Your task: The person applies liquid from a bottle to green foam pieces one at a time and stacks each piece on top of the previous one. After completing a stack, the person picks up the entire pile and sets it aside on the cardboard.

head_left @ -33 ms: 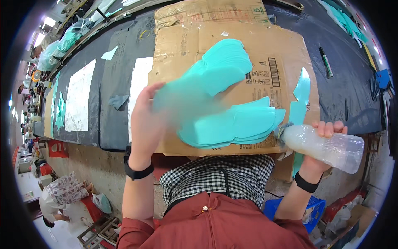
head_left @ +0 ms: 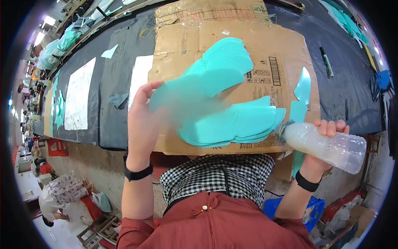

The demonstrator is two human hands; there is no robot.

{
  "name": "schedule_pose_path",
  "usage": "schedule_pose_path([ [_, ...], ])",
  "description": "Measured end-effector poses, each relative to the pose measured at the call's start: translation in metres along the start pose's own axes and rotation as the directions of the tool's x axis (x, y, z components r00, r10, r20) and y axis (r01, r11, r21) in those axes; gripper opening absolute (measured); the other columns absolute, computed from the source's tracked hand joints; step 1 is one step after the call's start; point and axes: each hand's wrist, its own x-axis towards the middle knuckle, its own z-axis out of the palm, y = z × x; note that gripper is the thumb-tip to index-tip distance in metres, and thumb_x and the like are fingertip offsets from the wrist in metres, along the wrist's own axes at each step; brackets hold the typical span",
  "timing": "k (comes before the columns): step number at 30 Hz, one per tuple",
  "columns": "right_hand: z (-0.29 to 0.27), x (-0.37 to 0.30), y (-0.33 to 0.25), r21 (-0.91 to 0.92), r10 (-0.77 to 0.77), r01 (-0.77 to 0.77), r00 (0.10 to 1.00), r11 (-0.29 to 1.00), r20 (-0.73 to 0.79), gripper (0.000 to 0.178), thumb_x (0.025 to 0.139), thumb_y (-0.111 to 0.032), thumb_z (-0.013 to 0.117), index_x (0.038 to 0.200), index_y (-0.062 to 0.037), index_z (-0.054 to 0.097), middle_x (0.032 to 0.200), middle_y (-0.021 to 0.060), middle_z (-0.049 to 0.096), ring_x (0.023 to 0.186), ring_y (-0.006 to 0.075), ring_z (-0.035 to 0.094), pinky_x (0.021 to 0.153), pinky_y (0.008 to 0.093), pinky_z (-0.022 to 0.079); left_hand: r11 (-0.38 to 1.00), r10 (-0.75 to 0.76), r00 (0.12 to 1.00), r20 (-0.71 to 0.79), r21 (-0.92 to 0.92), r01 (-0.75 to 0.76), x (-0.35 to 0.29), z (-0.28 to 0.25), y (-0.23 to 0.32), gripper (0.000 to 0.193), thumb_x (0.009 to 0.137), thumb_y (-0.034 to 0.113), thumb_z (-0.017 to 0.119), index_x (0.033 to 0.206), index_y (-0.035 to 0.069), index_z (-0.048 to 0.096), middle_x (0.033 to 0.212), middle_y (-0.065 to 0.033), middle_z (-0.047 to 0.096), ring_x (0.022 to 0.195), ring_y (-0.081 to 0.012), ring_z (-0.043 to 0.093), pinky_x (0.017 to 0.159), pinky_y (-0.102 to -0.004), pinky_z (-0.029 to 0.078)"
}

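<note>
My left hand (head_left: 141, 118) grips the left edge of a turquoise cut piece (head_left: 176, 91), thumb and fingers closed on it. A blurred patch hides much of its lower part and some fingertips. Behind it a fanned stack of turquoise pieces (head_left: 228, 52) lies on brown cardboard (head_left: 277, 45). A second stack of turquoise pieces (head_left: 244, 126) spreads nearer me. In my right hand (head_left: 331, 128) a clear plastic bottle (head_left: 319, 145) with whitish contents lies tilted, its dark, frayed-looking tip (head_left: 282, 132) pointing left beside the near stack. Narrow turquoise pieces (head_left: 302, 87) lie at the right.
The cardboard covers part of a dark table (head_left: 340, 97). A marker pen (head_left: 326, 62) lies at the right, white sheets (head_left: 81, 95) and a grey scrap (head_left: 118, 101) at the left. A blue basket (head_left: 313, 207) stands below right. Another person (head_left: 62, 195) bends at the lower left.
The turquoise piece in my left hand has shifted very slightly left and up. My right hand and the bottle have edged slightly right.
</note>
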Motion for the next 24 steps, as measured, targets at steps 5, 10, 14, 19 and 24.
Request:
schedule_pose_path([
  [5,0.026,0.016,-0.01,0.155,-0.042,0.039,0.999,0.987,0.015,0.035,0.111,-0.032,0.03,0.102,-0.0113,0.057,0.075,0.0036,0.06,0.081,0.0207,0.056,0.097,0.0435,0.041,0.852,-0.233,0.963,0.133,-0.45,0.269,-0.031,-0.012,0.003,0.054,0.084,-0.006,0.058,0.137,0.001,0.051,0.121,-0.0105,0.063,0.097,-0.0172,0.065,0.082,-0.0312,0.055],
  [10,0.069,0.022,0.012,-0.026,0.024,-0.019,0.977,0.999,0.212,0.035,0.108,-0.03,0.039,0.122,-0.0032,0.057,0.074,0.0022,0.057,0.079,0.0189,0.054,0.098,0.0408,0.039,0.984,-0.064,0.976,0.209,0.174,0.027,-0.051,0.006,-0.035,0.048,0.09,0.002,0.061,0.137,0.0,0.053,0.125,-0.0132,0.063,0.111,-0.022,0.062,0.094,-0.0312,0.05],
  [14,0.092,0.005,0.045,-0.736,-0.048,0.134,0.989,0.663,0.137,0.05,0.105,-0.035,0.047,0.132,0.0062,0.047,0.081,0.0106,0.064,0.084,0.0212,0.06,0.092,0.0415,0.046,0.794,0.172,0.97,0.17,0.56,-0.238,-0.059,0.01,-0.039,0.047,0.088,0.005,0.063,0.134,-0.001,0.056,0.122,-0.0174,0.062,0.113,-0.0336,0.058,0.1,-0.0394,0.046],
  [19,0.106,0.004,0.056,-0.835,0.067,0.104,0.984,0.541,0.166,0.06,0.089,-0.036,0.072,0.125,0.0066,0.05,0.091,0.0165,0.067,0.081,0.0261,0.064,0.082,0.0382,0.052,0.728,0.209,0.965,0.155,0.634,-0.26,-0.063,0.005,-0.047,0.047,0.088,0.008,0.067,0.134,0.002,0.058,0.118,-0.0169,0.06,0.109,-0.0325,0.057,0.096,-0.0396,0.047],
  [24,0.076,0.023,0.033,-0.798,-0.35,0.547,0.821,0.254,0.451,0.042,0.094,-0.027,0.067,0.124,0.0006,0.055,0.087,0.0128,0.066,0.083,0.0237,0.063,0.079,0.0378,0.053,0.727,0.251,0.958,0.142,0.625,-0.283,-0.063,0.002,-0.049,0.048,0.085,0.006,0.071,0.132,0.003,0.062,0.117,-0.0168,0.055,0.105,-0.0303,0.058,0.089,-0.0386,0.05],
])
